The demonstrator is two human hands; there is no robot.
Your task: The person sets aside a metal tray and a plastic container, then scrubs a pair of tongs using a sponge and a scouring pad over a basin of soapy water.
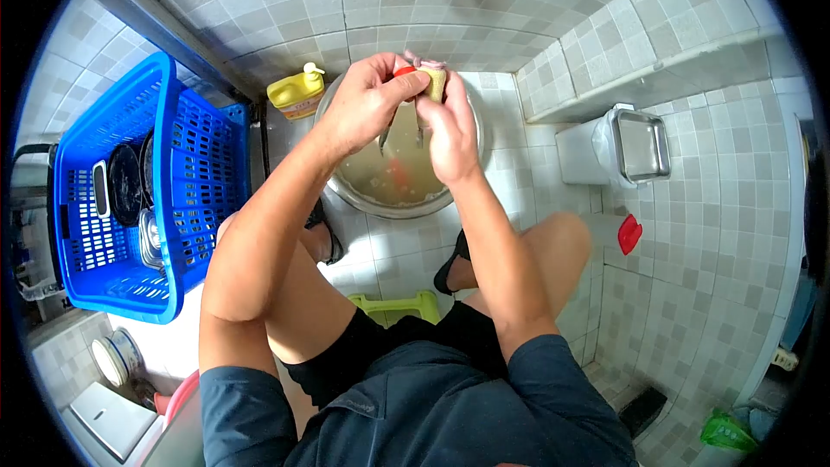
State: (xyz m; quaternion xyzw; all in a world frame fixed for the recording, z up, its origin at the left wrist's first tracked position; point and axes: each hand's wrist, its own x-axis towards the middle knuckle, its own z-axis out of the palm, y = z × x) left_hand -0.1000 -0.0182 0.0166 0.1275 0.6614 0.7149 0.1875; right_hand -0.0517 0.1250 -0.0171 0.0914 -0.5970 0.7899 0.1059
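Both my hands are raised close together above a round metal basin [327, 180] of cloudy water. My left hand [367, 99] is closed, its thumb and fingers gripping a red-ended utensil [405, 72]. Thin metal parts point down below the hands; whether they belong to the same utensil I cannot tell. Curled beside it, my right hand [454, 134] is closed around a yellow textured scrubber [436, 84] with a pinkish edge. The scrubber touches the left thumb, and fingers hide part of it. Orange-red patches show in the water.
A blue plastic basket [173, 199] with pans and dishes stands at left. Behind it sits a yellow pump bottle [296, 93]. A lidded bin [640, 147] is at right, near a red object [629, 234] on the wall. A green stool [398, 304] is beneath me.
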